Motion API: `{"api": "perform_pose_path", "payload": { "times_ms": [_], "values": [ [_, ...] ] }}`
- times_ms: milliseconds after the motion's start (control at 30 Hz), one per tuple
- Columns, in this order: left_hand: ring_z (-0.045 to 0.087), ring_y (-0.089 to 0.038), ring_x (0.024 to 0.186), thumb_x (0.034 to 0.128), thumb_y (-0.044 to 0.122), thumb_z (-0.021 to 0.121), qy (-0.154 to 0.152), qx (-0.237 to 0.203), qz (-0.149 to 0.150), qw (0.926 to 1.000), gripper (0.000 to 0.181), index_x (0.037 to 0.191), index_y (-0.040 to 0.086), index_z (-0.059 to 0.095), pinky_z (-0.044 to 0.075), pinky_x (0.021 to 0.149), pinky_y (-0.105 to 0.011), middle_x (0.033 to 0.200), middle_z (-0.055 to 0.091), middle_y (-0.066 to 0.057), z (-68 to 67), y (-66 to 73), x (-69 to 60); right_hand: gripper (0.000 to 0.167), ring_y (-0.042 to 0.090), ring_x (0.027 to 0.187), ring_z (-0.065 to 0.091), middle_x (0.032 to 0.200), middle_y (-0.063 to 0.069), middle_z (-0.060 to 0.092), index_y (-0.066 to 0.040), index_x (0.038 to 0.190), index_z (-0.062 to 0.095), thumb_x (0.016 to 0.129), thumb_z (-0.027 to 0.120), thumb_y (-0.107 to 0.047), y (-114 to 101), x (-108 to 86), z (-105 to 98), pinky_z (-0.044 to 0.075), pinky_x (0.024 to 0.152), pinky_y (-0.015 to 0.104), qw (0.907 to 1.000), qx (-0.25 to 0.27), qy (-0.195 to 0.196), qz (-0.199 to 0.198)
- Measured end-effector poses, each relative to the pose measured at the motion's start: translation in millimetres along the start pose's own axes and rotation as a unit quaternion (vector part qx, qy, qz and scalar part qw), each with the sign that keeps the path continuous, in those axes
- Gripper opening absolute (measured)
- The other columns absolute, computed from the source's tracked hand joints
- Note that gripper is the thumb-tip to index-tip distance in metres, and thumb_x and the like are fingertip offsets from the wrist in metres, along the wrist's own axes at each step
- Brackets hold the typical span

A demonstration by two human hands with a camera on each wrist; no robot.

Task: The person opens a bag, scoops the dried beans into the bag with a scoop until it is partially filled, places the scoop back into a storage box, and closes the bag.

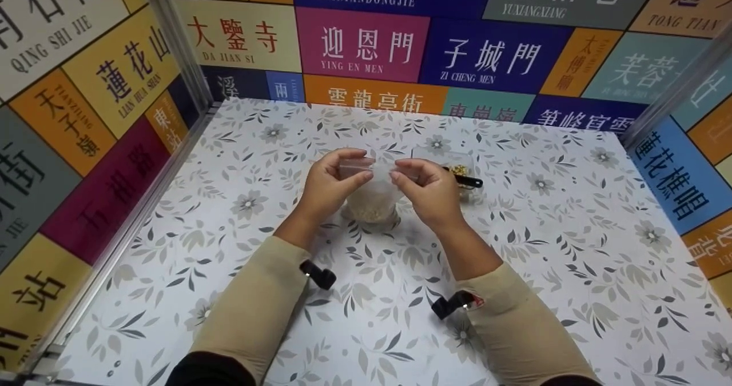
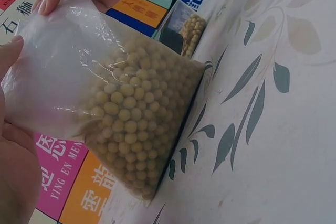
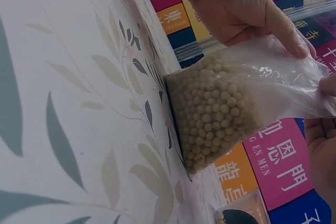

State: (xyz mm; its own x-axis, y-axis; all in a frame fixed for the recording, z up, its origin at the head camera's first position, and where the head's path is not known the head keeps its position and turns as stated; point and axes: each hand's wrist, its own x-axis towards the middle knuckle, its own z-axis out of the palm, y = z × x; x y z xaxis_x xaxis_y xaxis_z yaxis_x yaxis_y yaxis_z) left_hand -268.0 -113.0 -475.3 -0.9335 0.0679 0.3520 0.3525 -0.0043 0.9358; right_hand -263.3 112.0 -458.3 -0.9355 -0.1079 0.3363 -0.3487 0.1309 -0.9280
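A clear plastic zip bag (image 1: 372, 198) stands upright on the table, its lower half filled with round, pale yellow beans that look like soybeans (image 2: 137, 111). At the bag's top left edge my left hand (image 1: 333, 179) pinches the plastic between thumb and fingers. My right hand (image 1: 430, 188) pinches the opposite top corner the same way. In the right wrist view the bag (image 3: 220, 98) rests its bottom on the tabletop, with the upper part stretched between both hands. Whether the zip is closed cannot be made out.
Behind my right hand sits a clear plastic container (image 1: 440, 152) with more yellow beans (image 1: 459, 170) in it. A black handle (image 1: 470, 182) sticks out over its side. The table (image 1: 246, 294) has a leaf-patterned cover, with sign-printed walls (image 1: 360, 43) at the back and sides.
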Motion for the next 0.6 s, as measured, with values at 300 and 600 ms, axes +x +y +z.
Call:
{"api": "perform_pose_path", "payload": {
  "times_ms": [300, 600],
  "values": [
    [0.081, -0.021, 0.103, 0.0907, 0.024, 0.088, 0.021, 0.012, -0.008, 0.9997, 0.031, 0.118, 0.013, 0.077, 0.067, 0.092, -0.032, 0.113, 0.083, -0.005, 1.2, 0.4, 1.4, 0.026, 0.013, 0.091, 0.079, 0.103, 0.006, 0.084, -0.007, 0.117, 0.08, 0.094, 0.085, -0.018, 1.0, 0.7, -0.3, 0.066, 0.078, 0.025, 0.9996, 0.024, -0.002, -0.01],
    [0.082, -0.02, 0.101, 0.0903, 0.026, 0.088, 0.023, 0.015, -0.011, 0.9996, 0.034, 0.117, 0.008, 0.078, 0.067, 0.092, -0.031, 0.109, 0.084, -0.003, 1.1, -0.3, 1.5, 0.03, 0.013, 0.086, 0.078, 0.098, 0.001, 0.084, -0.001, 0.117, 0.079, 0.094, 0.085, -0.019, 1.5, 0.5, 0.7, 0.064, 0.072, 0.023, 0.9996, 0.019, 0.001, -0.021]
  ]
}}
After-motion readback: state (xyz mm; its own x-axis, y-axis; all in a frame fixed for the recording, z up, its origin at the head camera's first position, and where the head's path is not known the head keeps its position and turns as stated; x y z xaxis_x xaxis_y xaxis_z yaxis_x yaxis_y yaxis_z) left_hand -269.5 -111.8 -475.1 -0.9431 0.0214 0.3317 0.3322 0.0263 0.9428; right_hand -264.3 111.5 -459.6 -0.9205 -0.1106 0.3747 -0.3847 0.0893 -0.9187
